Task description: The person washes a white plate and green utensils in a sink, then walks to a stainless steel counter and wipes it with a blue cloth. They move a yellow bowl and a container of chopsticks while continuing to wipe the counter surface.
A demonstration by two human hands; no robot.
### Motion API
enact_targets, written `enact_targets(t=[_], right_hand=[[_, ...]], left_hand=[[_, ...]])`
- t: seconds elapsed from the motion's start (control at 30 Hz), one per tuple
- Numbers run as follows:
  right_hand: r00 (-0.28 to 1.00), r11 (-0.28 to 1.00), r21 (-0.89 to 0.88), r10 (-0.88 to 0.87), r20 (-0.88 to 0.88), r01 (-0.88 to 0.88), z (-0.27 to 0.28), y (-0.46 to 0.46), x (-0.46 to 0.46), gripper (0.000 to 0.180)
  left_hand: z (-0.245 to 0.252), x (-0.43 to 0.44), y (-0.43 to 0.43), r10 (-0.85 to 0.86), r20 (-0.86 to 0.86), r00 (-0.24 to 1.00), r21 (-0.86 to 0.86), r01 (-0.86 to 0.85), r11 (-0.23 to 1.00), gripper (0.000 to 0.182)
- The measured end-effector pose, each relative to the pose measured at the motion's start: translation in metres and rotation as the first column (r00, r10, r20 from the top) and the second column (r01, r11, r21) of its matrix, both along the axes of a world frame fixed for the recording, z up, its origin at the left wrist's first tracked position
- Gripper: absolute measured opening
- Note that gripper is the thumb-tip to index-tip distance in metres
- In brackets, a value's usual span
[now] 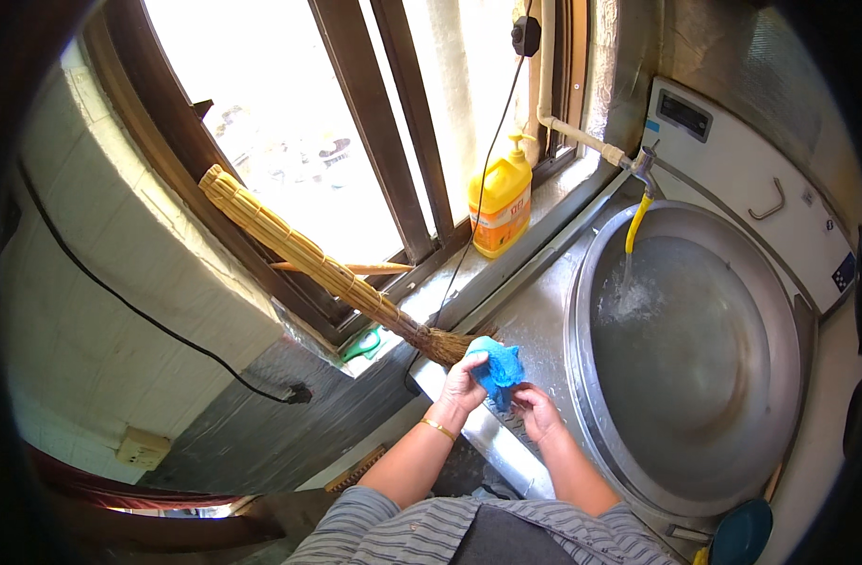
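A bunched blue cloth (503,367) is in my left hand (466,381), above the front edge of the steel counter (526,332). Just beside it, the fingers of my right hand (537,409) meet the cloth's lower end; part of the grip is hidden. A straw broom (318,265) leans against the window frame, its bristles behind my left hand. To the right sits a wide metal wok (685,367) holding water. Water runs into it from a yellow hose (637,222) fitted on a metal tap (643,166).
A yellow pump bottle (502,201) stands on the window sill, with a black cable (489,152) hanging before it. A green-handled tool (364,346) lies at the sill's left end. At the lower right is a dark teal scoop or bowl (742,531). A white panel (735,176) rises behind the wok.
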State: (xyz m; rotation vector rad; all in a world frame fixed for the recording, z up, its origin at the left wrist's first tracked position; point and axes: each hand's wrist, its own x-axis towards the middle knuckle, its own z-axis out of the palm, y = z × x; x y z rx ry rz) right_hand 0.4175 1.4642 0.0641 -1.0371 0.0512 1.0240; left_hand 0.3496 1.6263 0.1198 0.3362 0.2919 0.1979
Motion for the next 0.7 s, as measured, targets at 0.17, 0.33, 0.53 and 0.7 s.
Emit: enact_targets(t=[0.17,0.33,0.53,0.7], right_hand=[[0.891,0.992,0.095,-0.027,-0.452,0.078,-0.017,0.007,-0.013,0.056],[0.863,0.834,0.543,0.198,-0.465,0.101,-0.006,0.033,0.000,0.075],[0.900,0.876,0.390,0.384,-0.207,-0.284,-0.018,0.025,0.023,0.059],[0.810,0.812,0.383,0.543,-0.221,-0.440,-0.023,0.032,0.037,0.022]], left_hand=[[-0.019,0.020,-0.005,0.034,-0.211,0.977,-0.128,-0.062,0.990,0.031],[-0.033,0.028,-0.018,0.196,-0.323,0.926,0.390,-0.059,0.919,0.040],[-0.025,0.034,-0.011,0.395,-0.380,0.837,0.820,0.502,-0.275,0.056],[-0.015,0.056,0.012,-0.209,-0.543,0.813,0.822,0.566,0.067,0.059]])
